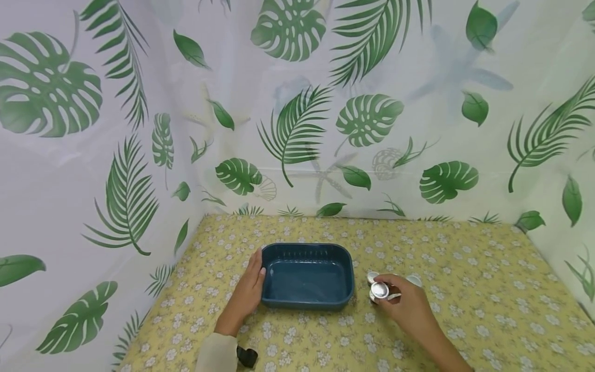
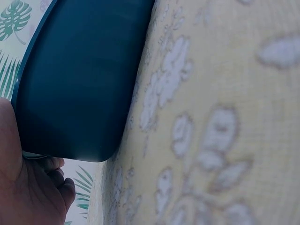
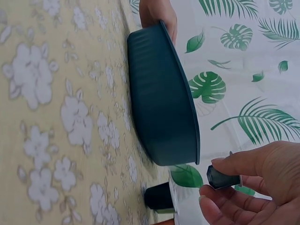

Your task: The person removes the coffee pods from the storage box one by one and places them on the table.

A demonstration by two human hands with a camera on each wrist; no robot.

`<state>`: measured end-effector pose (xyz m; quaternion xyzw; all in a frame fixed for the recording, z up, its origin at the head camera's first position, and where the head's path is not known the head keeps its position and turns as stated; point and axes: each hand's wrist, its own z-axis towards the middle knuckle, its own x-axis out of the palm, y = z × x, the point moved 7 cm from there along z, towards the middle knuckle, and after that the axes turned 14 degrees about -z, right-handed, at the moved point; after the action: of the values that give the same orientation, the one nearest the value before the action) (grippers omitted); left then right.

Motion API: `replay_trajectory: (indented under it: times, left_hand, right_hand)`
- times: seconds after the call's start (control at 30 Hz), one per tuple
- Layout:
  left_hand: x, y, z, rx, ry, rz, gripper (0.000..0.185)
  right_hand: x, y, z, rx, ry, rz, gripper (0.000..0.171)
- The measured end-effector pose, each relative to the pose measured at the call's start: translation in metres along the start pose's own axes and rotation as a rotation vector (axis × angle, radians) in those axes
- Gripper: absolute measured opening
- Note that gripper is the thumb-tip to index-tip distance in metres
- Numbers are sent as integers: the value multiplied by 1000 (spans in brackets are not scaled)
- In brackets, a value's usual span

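A dark blue rectangular dish (image 1: 307, 305) stands on the tabletop, with nothing visible inside. My left hand (image 1: 249, 285) holds its left end, the thumb at the rim and the fingers against the outside wall; the left wrist view shows those fingers (image 2: 54, 180) bent beside the dish. Right of the dish, my right hand (image 1: 404, 299) pinches a coffee capsule (image 3: 219, 178) with a dark faceted body, its silver lid facing up in the head view. More silver-lidded capsules sit around that hand, one (image 1: 413, 280) behind it and another (image 3: 160, 196) standing on the cloth.
A yellow floral cloth (image 1: 297, 341) covers the tabletop. Leaf-printed white sheeting (image 1: 297, 144) rises behind the table and along both sides. A black strap piece (image 1: 247, 356) shows at my left wrist, by the sleeve (image 1: 217, 354).
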<state>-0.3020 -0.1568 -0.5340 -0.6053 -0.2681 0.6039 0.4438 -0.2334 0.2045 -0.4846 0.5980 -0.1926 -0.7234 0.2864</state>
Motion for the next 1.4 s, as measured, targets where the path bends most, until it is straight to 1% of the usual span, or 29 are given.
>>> replay_trajectory:
  times: [0.27,0.47,0.67,0.9,1.17,1.4]
  left_hand:
    - [-1,-1,0,5,-1,10,59]
    - [0,-2,0,-9,3,10,59]
    - [0,-2,0,-7,17,9,59]
    - [-1,-1,0,-13,20,17,59]
    - [-2,-1,1,-19,17,21,60]
    - [-1,0,0,-26,20,23,60]
  right_hand:
    - [-10,-15,-2,47,17,-33,44]
    - [-17,-27,-5,72,20,-56,46]
    - [-24,-41,-6,108,23,-83,46]
    - [-32,-53,-8,84,11,-119,44]
    - [-33,-65,-10,73,32,-146,43]
    - [-28,-75,-11,111,73,-169,41]
